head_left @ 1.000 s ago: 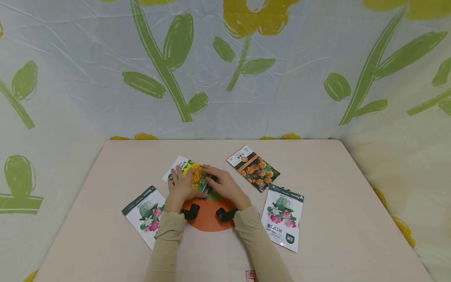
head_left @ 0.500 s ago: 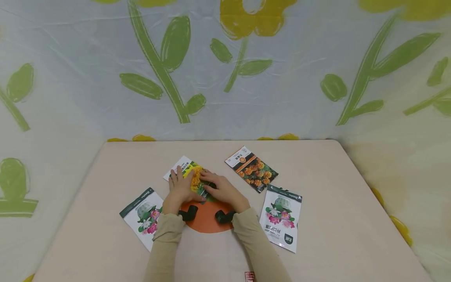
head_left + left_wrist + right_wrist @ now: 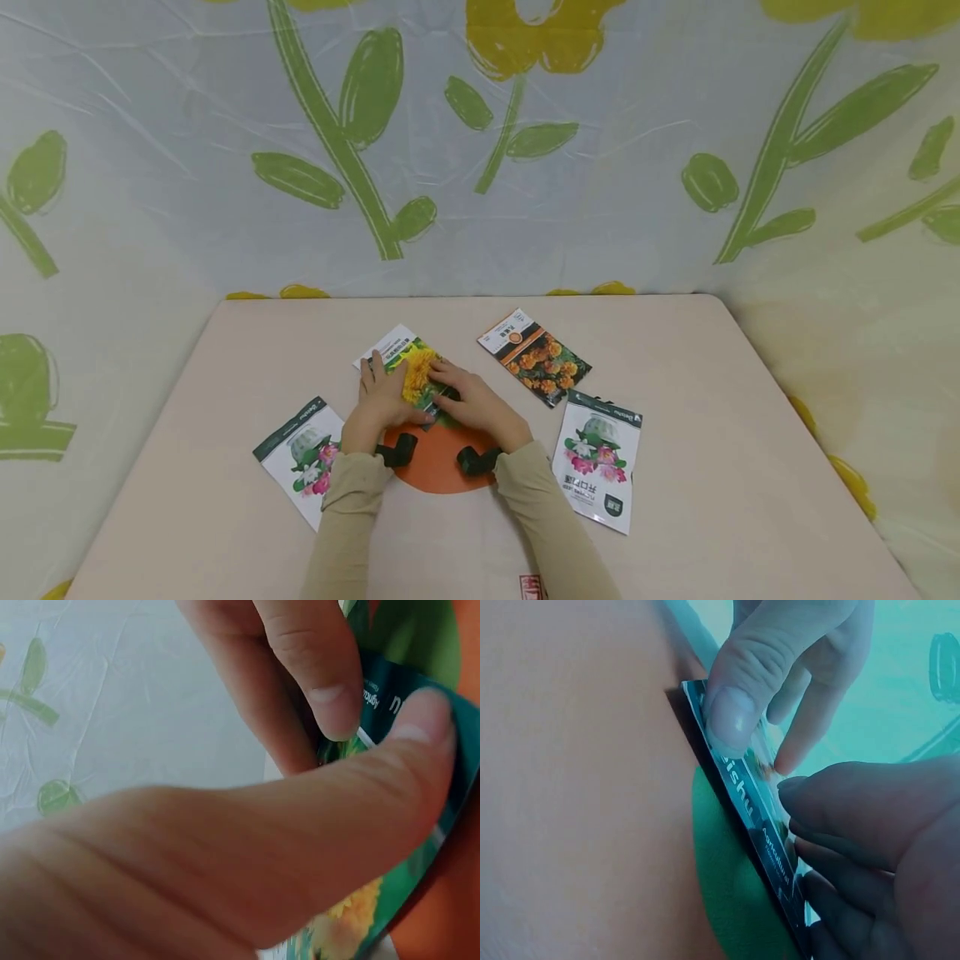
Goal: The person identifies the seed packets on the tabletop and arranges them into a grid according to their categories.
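My left hand (image 3: 381, 403) lies with spread fingers over a yellow-flower seed packet (image 3: 417, 379), its thumb resting on the packet's dark green end strip (image 3: 465, 727). Slightly bent fingers of my right hand (image 3: 480, 406) touch the packet from the other side. In the right wrist view, my right thumb (image 3: 802, 796) is near the lettered strip (image 3: 754, 817), and the left thumb (image 3: 733, 724) presses its far part. A dark shadow runs along the strip's near edge, which appears slightly raised. Parts of the packet are hidden under both hands.
An orange-flower seed packet (image 3: 534, 357) lies at the back right. White packets with pink flowers lie at the left (image 3: 303, 458) and right (image 3: 598, 462). An orange circle (image 3: 442, 475) is printed on the pale tablecloth. A flower-patterned curtain (image 3: 592, 200) stands behind.
The yellow-flower packet has turned slightly clockwise beneath both hands, its white end shifting right and away. The other packets keep their places; the head view has shifted a little.
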Demonstrator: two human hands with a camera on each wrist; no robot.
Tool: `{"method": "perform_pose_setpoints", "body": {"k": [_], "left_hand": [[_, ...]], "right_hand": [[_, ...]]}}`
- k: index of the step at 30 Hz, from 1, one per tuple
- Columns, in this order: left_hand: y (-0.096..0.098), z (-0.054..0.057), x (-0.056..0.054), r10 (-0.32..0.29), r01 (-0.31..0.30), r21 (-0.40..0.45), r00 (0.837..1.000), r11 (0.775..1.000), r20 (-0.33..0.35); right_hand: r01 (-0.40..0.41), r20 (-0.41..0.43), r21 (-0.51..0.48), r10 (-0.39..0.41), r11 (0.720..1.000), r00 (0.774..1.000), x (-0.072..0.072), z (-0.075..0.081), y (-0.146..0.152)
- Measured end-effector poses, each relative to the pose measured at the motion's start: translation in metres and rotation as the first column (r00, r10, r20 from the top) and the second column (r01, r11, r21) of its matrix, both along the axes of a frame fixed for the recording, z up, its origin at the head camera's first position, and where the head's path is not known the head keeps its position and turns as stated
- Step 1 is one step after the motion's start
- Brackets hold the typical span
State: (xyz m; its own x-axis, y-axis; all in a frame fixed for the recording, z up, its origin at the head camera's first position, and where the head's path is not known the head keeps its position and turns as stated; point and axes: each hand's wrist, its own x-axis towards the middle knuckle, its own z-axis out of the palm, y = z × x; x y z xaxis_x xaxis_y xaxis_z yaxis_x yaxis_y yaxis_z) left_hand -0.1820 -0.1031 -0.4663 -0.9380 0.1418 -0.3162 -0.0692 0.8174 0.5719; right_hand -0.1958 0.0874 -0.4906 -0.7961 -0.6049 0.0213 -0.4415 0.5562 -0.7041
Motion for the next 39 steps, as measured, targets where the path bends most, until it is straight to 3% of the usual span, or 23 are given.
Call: {"method": "perform_pose_setpoints", "body": {"k": [18, 39], "left_hand": [[0.0019, 0.0023, -0.0019, 0.002, -0.002, 0.014, 1.0, 1.0, -0.024], [0.0018, -0.0073, -0.0021, -0.039, 0.038, -0.004, 0.998, 0.999, -0.051]], "right_hand": [[0.016, -0.037, 0.077, -0.014, 0.997, 0.999, 0.0001, 0.0064, -0.0022], [0.034, -0.03, 0.121, -0.031, 0.992, 0.999, 0.0066, 0.006, -0.0036]]}}
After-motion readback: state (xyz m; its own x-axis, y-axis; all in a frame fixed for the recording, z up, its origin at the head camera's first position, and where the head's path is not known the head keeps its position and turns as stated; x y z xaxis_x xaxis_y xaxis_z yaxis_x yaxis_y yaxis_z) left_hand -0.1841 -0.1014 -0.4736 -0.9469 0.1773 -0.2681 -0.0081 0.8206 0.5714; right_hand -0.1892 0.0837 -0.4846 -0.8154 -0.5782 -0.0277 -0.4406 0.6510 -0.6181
